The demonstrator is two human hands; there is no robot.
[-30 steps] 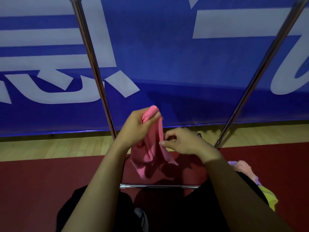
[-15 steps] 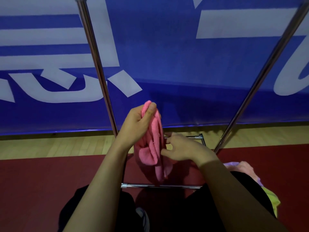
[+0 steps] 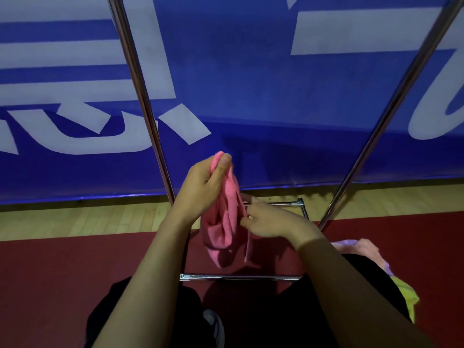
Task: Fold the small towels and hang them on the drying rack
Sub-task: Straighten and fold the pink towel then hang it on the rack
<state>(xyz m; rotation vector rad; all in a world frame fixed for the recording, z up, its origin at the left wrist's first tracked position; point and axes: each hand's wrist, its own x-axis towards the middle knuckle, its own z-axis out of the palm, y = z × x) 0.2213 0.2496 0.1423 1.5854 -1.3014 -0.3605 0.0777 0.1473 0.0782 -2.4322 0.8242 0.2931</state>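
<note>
A small pink towel (image 3: pixel 226 229) hangs bunched in front of me. My left hand (image 3: pixel 200 187) pinches its top corner between thumb and fingers. Lower and to the right, my right hand (image 3: pixel 266 221) pinches the towel's right edge with curled fingers. The drying rack's two shiny uprights (image 3: pixel 143 106) (image 3: pixel 391 106) rise on either side of the towel, and its base bars (image 3: pixel 238 277) lie on the floor under my hands. More small towels (image 3: pixel 364 249), pink, lilac and yellow-green, lie at my right, partly hidden by my arm.
A blue banner with white lettering (image 3: pixel 251 84) stands just behind the rack. The floor is pale wood (image 3: pixel 75 219) by the banner and dark red (image 3: pixel 50 285) nearer me. My dark trousers and a shoe (image 3: pixel 213 325) show at the bottom.
The towel has gone from spread out to bunched and hanging narrow. My right hand has slid along its right edge, and my left hand has lifted a little.
</note>
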